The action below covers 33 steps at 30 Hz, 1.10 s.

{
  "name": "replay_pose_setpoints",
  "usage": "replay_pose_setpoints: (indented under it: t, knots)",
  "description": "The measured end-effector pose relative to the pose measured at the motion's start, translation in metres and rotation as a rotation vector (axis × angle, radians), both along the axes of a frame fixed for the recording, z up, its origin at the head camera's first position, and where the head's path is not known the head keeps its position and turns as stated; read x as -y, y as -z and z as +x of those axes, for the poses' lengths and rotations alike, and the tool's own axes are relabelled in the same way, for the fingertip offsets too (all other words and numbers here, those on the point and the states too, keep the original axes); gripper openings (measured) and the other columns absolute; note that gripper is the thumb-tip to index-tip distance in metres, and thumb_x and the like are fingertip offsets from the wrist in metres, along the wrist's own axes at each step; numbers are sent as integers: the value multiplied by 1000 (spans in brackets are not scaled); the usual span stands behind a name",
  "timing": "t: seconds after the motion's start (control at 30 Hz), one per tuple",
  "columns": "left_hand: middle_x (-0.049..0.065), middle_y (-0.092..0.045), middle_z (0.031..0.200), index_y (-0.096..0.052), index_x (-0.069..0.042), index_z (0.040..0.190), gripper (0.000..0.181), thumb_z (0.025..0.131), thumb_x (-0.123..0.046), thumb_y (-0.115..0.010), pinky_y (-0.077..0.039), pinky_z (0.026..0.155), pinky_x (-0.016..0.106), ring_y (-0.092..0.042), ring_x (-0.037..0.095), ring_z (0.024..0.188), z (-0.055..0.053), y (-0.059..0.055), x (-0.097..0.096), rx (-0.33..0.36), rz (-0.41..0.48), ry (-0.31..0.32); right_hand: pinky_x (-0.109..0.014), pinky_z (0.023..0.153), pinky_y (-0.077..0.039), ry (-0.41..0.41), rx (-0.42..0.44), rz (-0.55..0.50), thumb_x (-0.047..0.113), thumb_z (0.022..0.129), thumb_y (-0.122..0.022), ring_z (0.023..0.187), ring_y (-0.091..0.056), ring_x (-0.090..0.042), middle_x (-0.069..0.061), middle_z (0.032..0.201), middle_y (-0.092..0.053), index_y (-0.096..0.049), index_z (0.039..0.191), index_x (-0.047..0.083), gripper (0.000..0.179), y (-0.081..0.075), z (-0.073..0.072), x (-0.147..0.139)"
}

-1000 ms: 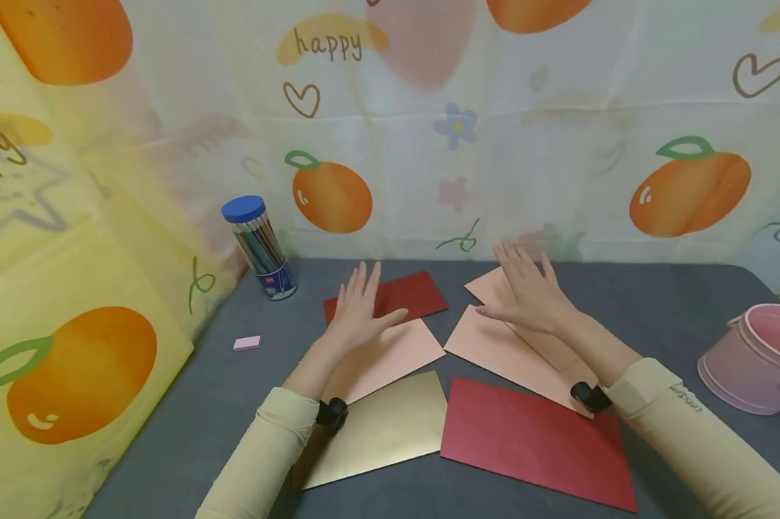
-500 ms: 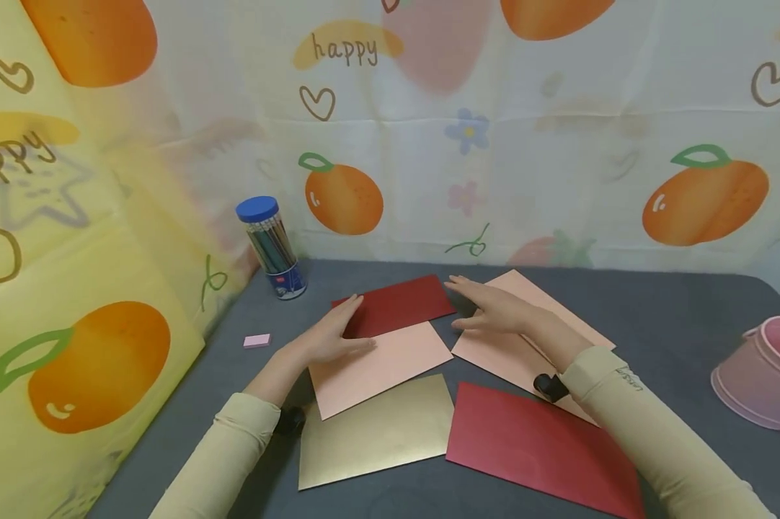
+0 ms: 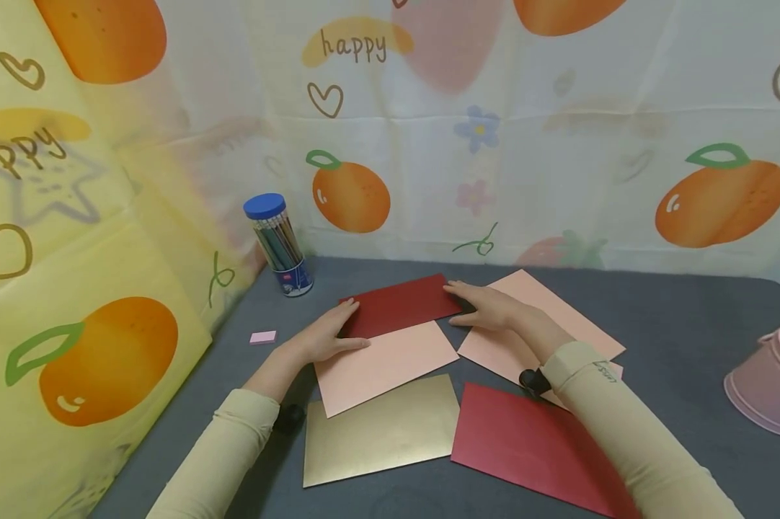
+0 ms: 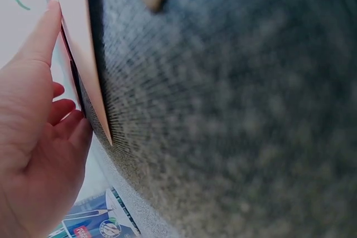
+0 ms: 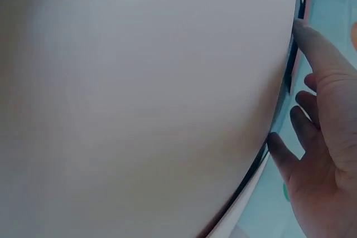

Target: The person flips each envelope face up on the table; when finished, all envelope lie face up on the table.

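Left hand [image 3: 328, 337], left of centre in the head view, is uncurled, with its fingers extended and its thumb spread; it lies at the left end of a dark red card [image 3: 399, 306], thumb over a pale pink card [image 3: 386, 367]. Right hand [image 3: 490, 306], right of centre, is likewise uncurled, its fingertips at the right end of the dark red card; firm contact cannot be told for either hand. The dark red card occupies the middle of the frame, slightly tilted, its lower edge meeting the pale pink card. Below lies a gold card [image 3: 382, 431]; at lower right, a brighter red card [image 3: 520, 440], partly hidden by a cream sleeve [image 3: 636, 418]. Further pale pink cards [image 3: 565, 306] lie beneath the right forearm. At upper left of the grey bench [image 3: 682, 317] stands a blue-lidded tub of pencils [image 3: 278, 245], with a small pink block [image 3: 263, 337] below it. A pink bucket [image 3: 769, 386] is cut by the right edge of the frame.
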<state>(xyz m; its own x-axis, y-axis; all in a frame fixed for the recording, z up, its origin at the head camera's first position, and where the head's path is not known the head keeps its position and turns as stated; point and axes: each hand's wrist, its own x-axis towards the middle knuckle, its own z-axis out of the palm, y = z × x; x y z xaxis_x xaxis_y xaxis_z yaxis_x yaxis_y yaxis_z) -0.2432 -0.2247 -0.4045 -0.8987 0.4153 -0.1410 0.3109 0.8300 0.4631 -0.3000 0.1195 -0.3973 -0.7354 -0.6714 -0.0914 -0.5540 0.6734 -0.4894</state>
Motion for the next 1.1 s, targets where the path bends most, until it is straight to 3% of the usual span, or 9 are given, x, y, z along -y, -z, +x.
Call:
replay_pose_setpoints:
  t: [0.5,1.1]
  knots:
    - [21,-22,157,-29,2,151,78,95,-42,-60,-20,114,54,-20,39,144,3,-2,0,-41,-52,8,-51,107,-34,4,-88,32,33,96,-63,134,-41,-39,-21,148,-41,-39,149,4,65,5,-3,5]
    - [23,-26,155,-33,3,149,70,100,-44,-51,-26,112,53,-23,37,144,4,-4,-3,-78,-218,77,-50,107,-36,-20,-166,64,35,96,-62,133,-44,-37,-19,146,-44,-44,145,3,62,9,-4,6]
